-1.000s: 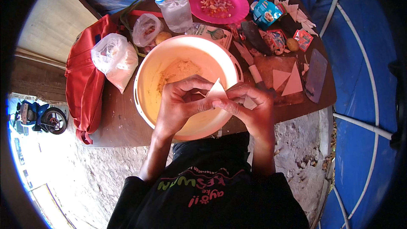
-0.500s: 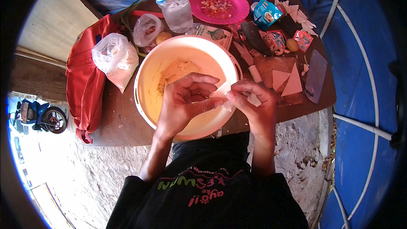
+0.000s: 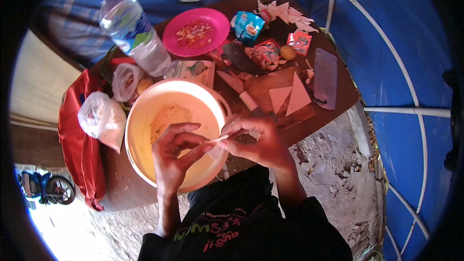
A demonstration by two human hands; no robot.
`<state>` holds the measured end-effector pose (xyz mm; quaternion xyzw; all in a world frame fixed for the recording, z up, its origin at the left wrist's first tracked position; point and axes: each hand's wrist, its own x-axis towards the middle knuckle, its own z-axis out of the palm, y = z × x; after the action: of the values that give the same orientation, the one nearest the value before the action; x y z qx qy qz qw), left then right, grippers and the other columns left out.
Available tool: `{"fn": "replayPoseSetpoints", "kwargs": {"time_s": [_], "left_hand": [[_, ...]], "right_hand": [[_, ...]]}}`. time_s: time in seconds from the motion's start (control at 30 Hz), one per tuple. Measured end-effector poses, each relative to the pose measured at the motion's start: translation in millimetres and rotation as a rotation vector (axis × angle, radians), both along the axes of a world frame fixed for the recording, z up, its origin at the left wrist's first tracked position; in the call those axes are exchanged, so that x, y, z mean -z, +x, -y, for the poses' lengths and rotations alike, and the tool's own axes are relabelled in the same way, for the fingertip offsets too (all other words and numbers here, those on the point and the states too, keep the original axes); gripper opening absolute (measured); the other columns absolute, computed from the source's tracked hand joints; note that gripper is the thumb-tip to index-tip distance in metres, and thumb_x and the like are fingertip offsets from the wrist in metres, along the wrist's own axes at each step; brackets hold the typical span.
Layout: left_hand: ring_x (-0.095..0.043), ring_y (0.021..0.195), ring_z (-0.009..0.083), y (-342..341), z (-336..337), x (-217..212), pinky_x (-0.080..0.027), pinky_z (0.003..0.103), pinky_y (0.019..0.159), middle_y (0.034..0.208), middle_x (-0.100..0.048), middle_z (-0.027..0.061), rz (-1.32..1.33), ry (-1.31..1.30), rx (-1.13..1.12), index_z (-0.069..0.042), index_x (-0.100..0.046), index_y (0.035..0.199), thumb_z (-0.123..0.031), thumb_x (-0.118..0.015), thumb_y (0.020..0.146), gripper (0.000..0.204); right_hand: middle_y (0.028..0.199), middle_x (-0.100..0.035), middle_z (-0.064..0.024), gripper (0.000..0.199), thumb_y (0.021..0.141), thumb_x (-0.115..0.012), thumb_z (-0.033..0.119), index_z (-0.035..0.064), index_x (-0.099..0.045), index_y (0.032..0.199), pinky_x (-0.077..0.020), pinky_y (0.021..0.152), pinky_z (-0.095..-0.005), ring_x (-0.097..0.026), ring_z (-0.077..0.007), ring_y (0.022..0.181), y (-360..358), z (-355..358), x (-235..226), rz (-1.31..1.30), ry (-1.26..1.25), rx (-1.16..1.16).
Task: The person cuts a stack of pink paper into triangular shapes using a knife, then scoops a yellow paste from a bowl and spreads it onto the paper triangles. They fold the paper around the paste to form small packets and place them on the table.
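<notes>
Above the near right side of a large pale round basin [image 3: 133,137], both hands pinch a thin pale triangular piece [image 3: 216,142], seen nearly edge-on. Its left end sits between thumb and fingertips of my left hand [image 3: 174,157]. My right hand [image 3: 256,137] grips its other end, fingers curled toward the thumb. Inside the basin a yellowish, doughy mixture [image 3: 166,118] coats the bottom, partly hidden by my left hand. Right of the basin, two similar pale triangles [image 3: 298,95] lie on a brown cutting board [image 3: 261,85]. A knife [image 3: 231,81] with a pale handle rests beside them.
Behind the basin stand a large water bottle [image 3: 133,34] and a pink plate [image 3: 174,43] of chopped pieces. Plastic bags [image 3: 99,116] and red cloth [image 3: 79,164] lie left. At the far right are packets [image 3: 248,26], more triangles [image 3: 290,14] and a translucent flat slab [image 3: 325,79].
The whole view has shifted and tilted, so the table sits differently in it. Both hands still pinch the triangular piece, which has turned from showing its face to nearly edge-on.
</notes>
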<state>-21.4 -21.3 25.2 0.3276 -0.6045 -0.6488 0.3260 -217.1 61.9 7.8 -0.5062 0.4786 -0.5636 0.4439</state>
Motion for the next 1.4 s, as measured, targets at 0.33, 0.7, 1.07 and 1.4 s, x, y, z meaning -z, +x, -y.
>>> {"fn": "replayPoseSetpoints", "kwargs": {"time_s": [0.33, 0.7, 1.07, 1.4], "left_hand": [[-0.068, 0.075, 0.0136, 56.8, 27.0, 13.4, -0.051, 0.028, 0.083, 0.076, -0.072, 0.0093, 0.186, -0.223, -0.484, 0.004, -0.060, 0.124, 0.007, -0.075, 0.077, 0.050], [-0.056, 0.069, 0.0089, 73.7, 35.6, 46.0, -0.046, 0.024, 0.070, 0.072, -0.060, -0.0001, 0.295, -0.328, -0.683, 0.000, -0.065, 0.116, -0.004, -0.066, 0.090, 0.027], [-0.057, 0.068, 0.0092, 72.5, 38.0, 44.7, -0.046, 0.024, 0.069, 0.073, -0.063, 0.0028, 0.322, -0.342, -0.667, 0.001, -0.067, 0.110, -0.006, -0.064, 0.093, 0.018], [-0.057, 0.069, 0.0090, 74.2, 37.1, 46.8, -0.046, 0.023, 0.070, 0.074, -0.064, 0.0029, 0.318, -0.352, -0.686, 0.001, -0.069, 0.109, -0.007, -0.064, 0.094, 0.017]], "right_hand": [[0.095, -0.073, -0.0063, 0.012, 0.088, -0.072, 0.007, 0.0001, -0.071, 0.098, -0.0551, 0.074, -0.0260, -0.069, -0.0111, 0.086, -164.9, 9.1, -41.7, -0.228, -0.091, 0.647], [0.078, -0.074, -0.0089, 0.020, 0.078, -0.074, 0.017, -0.0011, -0.074, 0.084, -0.0547, 0.055, -0.0278, -0.069, -0.0126, 0.065, -402.9, 160.2, 45.1, -0.584, 0.415, 0.925], [0.069, -0.073, -0.0091, 0.021, 0.073, -0.074, 0.024, 0.0038, -0.077, 0.076, -0.0531, 0.058, -0.0343, -0.070, -0.0174, 0.064, -429.3, 184.8, 83.7, -0.799, 0.546, 0.967], [0.095, -0.074, -0.0182, 0.037, 0.078, -0.078, 0.036, 0.0039, -0.074, 0.096, -0.0561, 0.077, -0.0442, -0.072, -0.0339, 0.091, -365.8, 153.9, 35.0, -1.105, 0.195, 1.135]]}}
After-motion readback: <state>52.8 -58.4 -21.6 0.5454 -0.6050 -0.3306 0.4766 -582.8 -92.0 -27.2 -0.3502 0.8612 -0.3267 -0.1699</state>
